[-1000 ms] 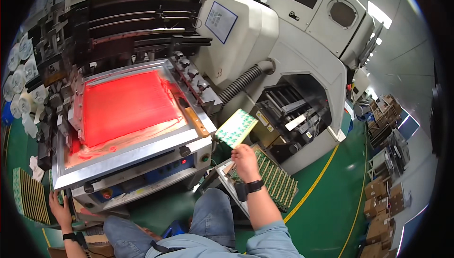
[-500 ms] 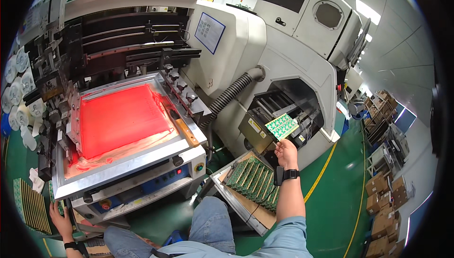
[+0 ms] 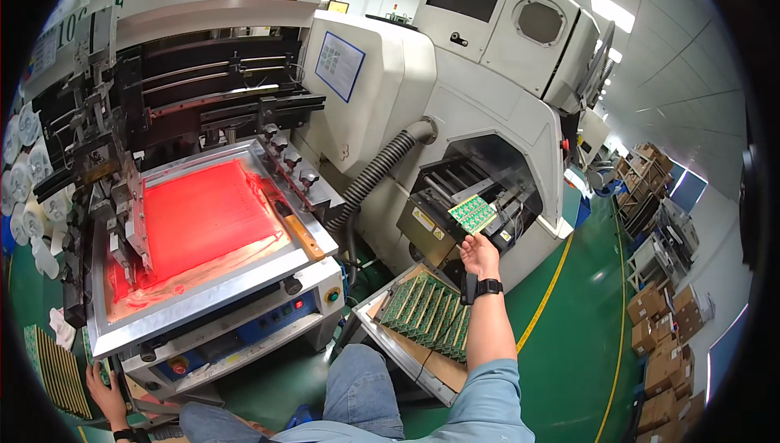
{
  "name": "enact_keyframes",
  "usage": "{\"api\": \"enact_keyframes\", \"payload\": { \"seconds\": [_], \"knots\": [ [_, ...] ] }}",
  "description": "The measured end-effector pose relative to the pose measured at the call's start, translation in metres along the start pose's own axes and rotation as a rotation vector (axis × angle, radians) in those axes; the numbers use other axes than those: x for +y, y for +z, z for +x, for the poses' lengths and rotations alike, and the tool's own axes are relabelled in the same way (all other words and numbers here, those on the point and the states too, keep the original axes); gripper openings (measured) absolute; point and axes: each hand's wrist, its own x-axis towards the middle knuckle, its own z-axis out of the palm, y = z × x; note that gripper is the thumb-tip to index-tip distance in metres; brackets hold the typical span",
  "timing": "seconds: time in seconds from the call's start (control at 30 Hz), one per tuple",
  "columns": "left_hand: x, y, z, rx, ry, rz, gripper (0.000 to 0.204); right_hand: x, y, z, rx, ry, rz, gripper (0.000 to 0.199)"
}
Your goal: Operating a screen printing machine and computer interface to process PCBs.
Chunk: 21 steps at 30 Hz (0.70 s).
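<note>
My right hand (image 3: 479, 254) is stretched out to the open inlet (image 3: 455, 187) of a white machine. It pinches the near edge of a small green circuit board (image 3: 472, 213), which lies flat over the inlet's rails. Just below that wrist, a slanted tray (image 3: 406, 355) holds several green boards standing in rows. My left hand (image 3: 106, 390) is low at the left, against the base of the screen printer (image 3: 244, 325). Its fingers are partly hidden, so its grip is unclear. A stack of striped panels (image 3: 55, 370) lies beside it.
The printer's red screen (image 3: 203, 220) sits in a metal frame at the left. A grey ribbed hose (image 3: 378, 171) runs between the two machines. The floor (image 3: 569, 337) is green with a yellow line. Cardboard boxes (image 3: 666, 345) are stacked at the far right.
My right hand has carried the green board from above the tray up and right to the machine's inlet. My left hand has stayed low at the printer's base.
</note>
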Motion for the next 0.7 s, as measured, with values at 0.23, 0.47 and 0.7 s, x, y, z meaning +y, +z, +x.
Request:
{"api": "enact_keyframes", "payload": {
  "seconds": [0.23, 0.47, 0.7],
  "knots": [
    [-0.010, 0.001, -0.002, -0.010, -0.002, 0.004, 0.046, -0.006, 0.001, 0.005, 0.063, -0.016, 0.110, 0.019],
    [-0.006, 0.001, -0.003, -0.012, 0.003, -0.026, 0.048, 0.006, -0.003, -0.033, 0.084, -0.098, 0.242, 0.016],
    [-0.003, -0.009, -0.007, 0.101, 0.004, -0.075, 0.049, 0.147, 0.066, -0.171, -0.577, 0.219, 0.103, 0.018]
  ]
}}
